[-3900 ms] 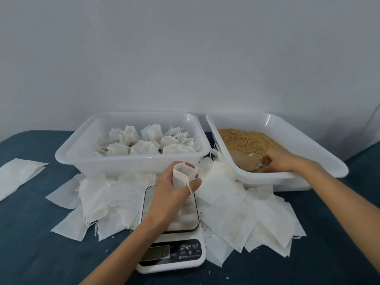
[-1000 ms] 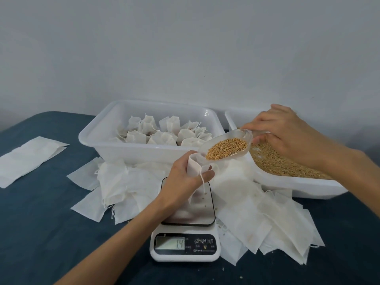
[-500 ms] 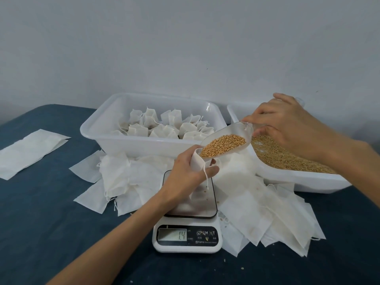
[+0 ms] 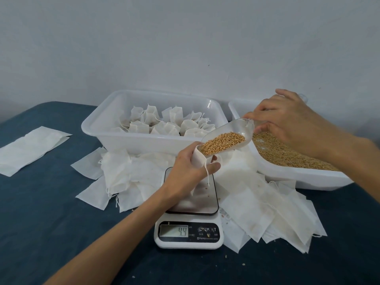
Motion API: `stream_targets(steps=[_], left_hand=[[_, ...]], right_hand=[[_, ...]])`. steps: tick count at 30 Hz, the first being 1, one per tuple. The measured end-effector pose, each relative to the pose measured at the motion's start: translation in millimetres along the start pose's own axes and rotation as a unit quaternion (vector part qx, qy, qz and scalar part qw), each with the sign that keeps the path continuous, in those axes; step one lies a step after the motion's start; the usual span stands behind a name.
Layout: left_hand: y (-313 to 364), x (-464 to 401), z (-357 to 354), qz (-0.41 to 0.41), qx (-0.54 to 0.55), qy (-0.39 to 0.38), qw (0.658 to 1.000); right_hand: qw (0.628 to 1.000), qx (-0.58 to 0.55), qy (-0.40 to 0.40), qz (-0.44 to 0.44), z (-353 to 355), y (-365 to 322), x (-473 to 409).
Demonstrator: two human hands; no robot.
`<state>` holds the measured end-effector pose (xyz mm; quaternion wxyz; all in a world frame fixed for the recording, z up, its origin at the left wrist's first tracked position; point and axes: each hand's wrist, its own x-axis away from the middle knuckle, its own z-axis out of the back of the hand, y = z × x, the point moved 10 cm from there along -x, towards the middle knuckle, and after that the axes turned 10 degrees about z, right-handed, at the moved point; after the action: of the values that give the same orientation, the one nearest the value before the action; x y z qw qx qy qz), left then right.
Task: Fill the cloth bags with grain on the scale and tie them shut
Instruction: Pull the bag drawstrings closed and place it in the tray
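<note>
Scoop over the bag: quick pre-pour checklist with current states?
1. Bag mouth held open by left hand: ok.
2. Scoop lip at the bag mouth, tilted down toward it: ok.
3. Right hand grips the scoop handle: ok.
4. Bag bottom resting on the scale platform: cannot tell, the hand hides it.
5. Scale display lit and showing digits: ok; exact value too blurred to trust.
6. Platform free of spilled grain: not ok, a few kernels lie on it.
</note>
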<state>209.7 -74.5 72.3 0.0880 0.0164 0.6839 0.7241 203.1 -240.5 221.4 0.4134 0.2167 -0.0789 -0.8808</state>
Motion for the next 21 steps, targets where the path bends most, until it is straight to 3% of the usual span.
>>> stream_targets(steps=[21], left_hand=[[0.6, -0.9, 0.6, -0.006, 0.006, -0.002, 1.0]], right_hand=[[1.0, -0.017, -0.01, -0.012, 2.0, -3.2, 0.0]])
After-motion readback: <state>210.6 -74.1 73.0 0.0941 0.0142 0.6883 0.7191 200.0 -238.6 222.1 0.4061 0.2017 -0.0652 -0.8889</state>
